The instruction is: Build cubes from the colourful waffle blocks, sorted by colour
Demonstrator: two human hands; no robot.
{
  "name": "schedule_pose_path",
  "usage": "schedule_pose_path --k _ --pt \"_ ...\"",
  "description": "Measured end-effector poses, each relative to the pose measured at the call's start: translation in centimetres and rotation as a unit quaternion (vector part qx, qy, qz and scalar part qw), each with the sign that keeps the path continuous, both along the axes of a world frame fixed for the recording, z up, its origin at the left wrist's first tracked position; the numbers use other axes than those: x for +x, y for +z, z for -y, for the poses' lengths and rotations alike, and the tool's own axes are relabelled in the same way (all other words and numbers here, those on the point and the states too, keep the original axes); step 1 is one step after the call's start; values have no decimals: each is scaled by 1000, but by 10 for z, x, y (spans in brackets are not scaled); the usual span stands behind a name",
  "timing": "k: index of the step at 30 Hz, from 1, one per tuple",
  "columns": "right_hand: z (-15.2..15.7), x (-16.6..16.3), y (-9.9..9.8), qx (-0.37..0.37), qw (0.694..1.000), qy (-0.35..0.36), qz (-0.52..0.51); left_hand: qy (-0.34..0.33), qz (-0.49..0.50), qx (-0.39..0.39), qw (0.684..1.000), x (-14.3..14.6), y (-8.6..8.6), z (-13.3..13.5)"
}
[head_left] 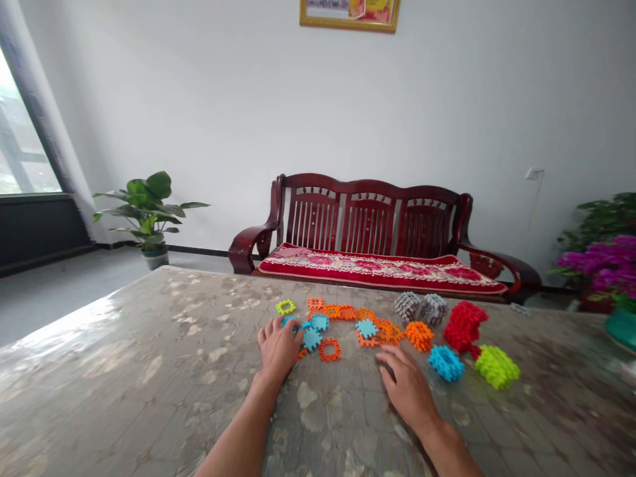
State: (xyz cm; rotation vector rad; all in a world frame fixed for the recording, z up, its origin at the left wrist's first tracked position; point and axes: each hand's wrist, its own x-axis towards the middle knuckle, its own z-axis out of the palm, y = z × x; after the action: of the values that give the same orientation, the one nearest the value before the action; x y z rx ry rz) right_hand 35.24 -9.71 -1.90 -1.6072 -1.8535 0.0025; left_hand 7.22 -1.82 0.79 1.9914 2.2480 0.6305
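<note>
My left hand [278,346] rests on the marble-patterned table [149,371], fingers curled over blue flat tiles [312,338] at the left end of a scatter of interlocking plastic pieces. My right hand [407,387] lies palm down on the table, fingers together, just short of orange flat tiles [382,331]. Whether it covers a piece is hidden. Built cubes stand to the right: orange [420,335], blue [446,363], lime green [497,366], red [464,324] and two grey [421,307]. A lime tile [285,307] lies apart at the far left.
A dark red wooden bench [368,232] with a red cushion stands behind the table. A potted green plant [146,215] is on the floor at left. Purple flowers in a teal pot [613,278] sit at the table's right edge.
</note>
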Motion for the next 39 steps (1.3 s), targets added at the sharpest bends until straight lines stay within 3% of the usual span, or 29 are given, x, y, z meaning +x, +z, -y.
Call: schedule_pose_path --k 6,17,27,39 --pt "0 1 0 0 1000 5 5 8 6 -6 1000 -3 3 0" --pt "5 -11 5 7 998 42 45 -51 4 -11 999 4 -5 1" --pt "6 -11 8 -17 998 47 36 -11 17 -3 1000 1 2 2" --pt "6 -11 10 -14 999 45 21 -35 7 10 999 11 0 6"
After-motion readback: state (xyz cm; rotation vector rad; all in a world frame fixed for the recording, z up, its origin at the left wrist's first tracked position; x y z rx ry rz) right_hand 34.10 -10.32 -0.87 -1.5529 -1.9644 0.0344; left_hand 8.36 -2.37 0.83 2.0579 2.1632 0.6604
